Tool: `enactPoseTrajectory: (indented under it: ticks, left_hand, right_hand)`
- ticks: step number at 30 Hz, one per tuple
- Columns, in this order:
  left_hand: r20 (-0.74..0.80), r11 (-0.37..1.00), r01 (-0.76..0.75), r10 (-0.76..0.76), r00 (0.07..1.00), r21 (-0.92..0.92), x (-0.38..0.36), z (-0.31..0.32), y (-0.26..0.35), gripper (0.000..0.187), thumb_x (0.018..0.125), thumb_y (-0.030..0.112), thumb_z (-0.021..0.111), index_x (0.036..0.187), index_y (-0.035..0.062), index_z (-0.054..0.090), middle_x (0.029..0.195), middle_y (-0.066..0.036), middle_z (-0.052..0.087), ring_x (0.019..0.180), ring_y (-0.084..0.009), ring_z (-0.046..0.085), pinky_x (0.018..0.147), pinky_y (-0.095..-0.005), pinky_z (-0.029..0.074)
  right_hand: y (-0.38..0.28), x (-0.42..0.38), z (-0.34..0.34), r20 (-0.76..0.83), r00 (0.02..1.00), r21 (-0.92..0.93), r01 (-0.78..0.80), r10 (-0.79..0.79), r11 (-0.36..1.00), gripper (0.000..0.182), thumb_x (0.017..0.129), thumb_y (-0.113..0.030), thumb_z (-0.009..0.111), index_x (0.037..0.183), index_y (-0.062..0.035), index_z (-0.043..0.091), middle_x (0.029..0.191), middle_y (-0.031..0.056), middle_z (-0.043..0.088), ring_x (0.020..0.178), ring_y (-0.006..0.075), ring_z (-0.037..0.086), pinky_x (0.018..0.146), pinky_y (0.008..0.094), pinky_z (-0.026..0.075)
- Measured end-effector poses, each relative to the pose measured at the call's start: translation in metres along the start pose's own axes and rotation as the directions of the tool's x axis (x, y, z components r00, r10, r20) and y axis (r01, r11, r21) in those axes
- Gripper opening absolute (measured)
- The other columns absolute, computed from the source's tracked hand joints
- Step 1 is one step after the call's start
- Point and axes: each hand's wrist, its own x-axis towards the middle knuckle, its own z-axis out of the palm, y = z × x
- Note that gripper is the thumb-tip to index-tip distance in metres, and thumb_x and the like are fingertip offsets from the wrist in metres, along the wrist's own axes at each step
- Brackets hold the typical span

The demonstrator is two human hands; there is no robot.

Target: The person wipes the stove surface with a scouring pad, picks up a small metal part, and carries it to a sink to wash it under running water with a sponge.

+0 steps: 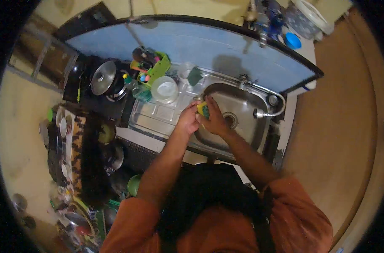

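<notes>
Over the steel sink (252,110), a yellow-green sponge (201,108) is clasped by the right hand (216,120); the grip of the left hand (189,118) cannot be told.

My shirt (217,232) is rust-orange, of a single colour where the light reaches it. The left sleeve (135,219) and right sleeve (301,206) are short and loose, each ending in a wide opening; darker folds cross the cloth of the right one. Over my front lies a black panel (209,181), broad and rounded at its far edge; whether it is an apron or another garment cannot be determined. Strap-like dark bands (261,236) border the orange cloth at either side. Beyond the sleeves, my forearms (171,149) are bare, as are my left hand (188,118) and right hand (216,120); finer detail is blurred.
</notes>
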Motion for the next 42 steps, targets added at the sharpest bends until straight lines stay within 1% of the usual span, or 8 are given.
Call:
enactPoseTrajectory:
  ticks: [9,18,20,23,26,29,36,42]
  left_hand:
    - [-0.231,0.900,0.110,-0.010,0.973,0.422,0.004,0.061,-0.041,0.033,0.087,0.029,0.064,0.110,0.0071,0.054,0.097,-0.008,0.059,0.084,-0.0205,0.060,0.065,-0.0315,0.053]
    - [0.246,0.742,-0.284,0.163,0.955,0.608,0.004,0.074,-0.031,0.041,0.088,0.038,0.062,0.114,0.0055,0.059,0.094,-0.004,0.059,0.064,-0.0110,0.054,0.052,-0.0237,0.044]
    - [0.405,0.581,-0.396,0.122,0.906,0.711,-0.003,0.079,-0.020,0.044,0.089,0.038,0.061,0.121,0.0072,0.058,0.098,-0.006,0.061,0.067,-0.0168,0.056,0.058,-0.0265,0.046]
    - [0.613,-0.031,-0.690,0.491,0.619,0.723,0.020,0.069,-0.019,0.046,0.087,0.038,0.062,0.117,0.0024,0.059,0.096,-0.010,0.065,0.069,-0.0242,0.062,0.064,-0.0330,0.049]
    - [0.451,-0.164,-0.420,0.324,0.831,0.892,0.011,0.066,-0.003,0.048,0.086,0.038,0.062,0.114,-0.0014,0.059,0.090,-0.017,0.067,0.081,-0.0278,0.066,0.072,-0.0387,0.050]
    - [0.305,-0.295,-0.206,0.346,0.887,0.933,-0.011,0.083,0.005,0.042,0.086,0.037,0.062,0.103,-0.0022,0.063,0.084,-0.019,0.068,0.087,-0.0235,0.067,0.073,-0.0379,0.051]
    - [0.220,0.411,-0.320,0.273,0.937,0.853,-0.010,0.062,-0.007,0.022,0.088,0.022,0.061,0.089,-0.0007,0.064,0.073,-0.008,0.064,0.066,-0.0118,0.061,0.061,-0.0280,0.048]
    - [0.438,0.367,-0.585,0.412,0.799,0.723,-0.009,0.080,-0.018,0.017,0.090,0.017,0.059,0.095,0.0004,0.062,0.074,-0.001,0.061,0.061,-0.0085,0.054,0.054,-0.0260,0.048]
  right_hand:
    - [-0.001,0.040,-0.097,0.522,0.782,-0.463,-0.075,0.341,0.883,0.037,0.065,-0.028,0.076,0.094,-0.0059,0.067,0.093,0.0173,0.067,0.088,0.0338,0.063,0.084,0.0436,0.047]
    - [0.032,0.050,-0.114,0.846,0.408,-0.026,-0.613,0.344,0.790,0.027,0.064,-0.025,0.077,0.075,-0.0029,0.067,0.074,0.0043,0.066,0.063,0.0149,0.058,0.059,0.0320,0.045]
    - [0.033,0.047,-0.118,0.955,0.212,0.123,-0.919,0.207,0.375,0.031,0.063,-0.025,0.080,0.081,-0.0029,0.067,0.075,0.0055,0.065,0.063,0.0161,0.058,0.059,0.0305,0.044]
    - [0.023,0.047,-0.114,0.838,0.403,0.111,-0.784,0.367,0.610,0.045,0.062,-0.028,0.082,0.094,-0.0018,0.064,0.078,0.0078,0.066,0.066,0.0218,0.061,0.064,0.0334,0.048]
    - [0.018,0.030,-0.099,0.335,0.940,0.368,-0.066,-0.066,0.927,0.056,0.059,-0.035,0.085,0.096,-0.0021,0.060,0.078,0.0112,0.065,0.071,0.0274,0.062,0.067,0.0372,0.049]
    - [0.018,0.035,-0.102,0.381,0.906,0.149,-0.259,0.186,0.954,0.058,0.059,-0.038,0.085,0.095,-0.0022,0.056,0.080,0.0139,0.065,0.076,0.0295,0.062,0.069,0.0391,0.048]
    - [0.007,0.048,-0.129,0.386,0.908,0.165,-0.241,0.162,0.956,0.054,0.068,-0.049,0.077,0.088,-0.0046,0.055,0.074,0.0107,0.062,0.070,0.0259,0.062,0.063,0.0385,0.049]
    - [0.015,0.041,-0.114,0.843,0.428,0.421,-0.902,0.328,0.095,0.065,0.080,-0.073,0.045,0.097,-0.0113,0.056,0.079,0.0039,0.060,0.064,0.0182,0.059,0.055,0.0352,0.048]
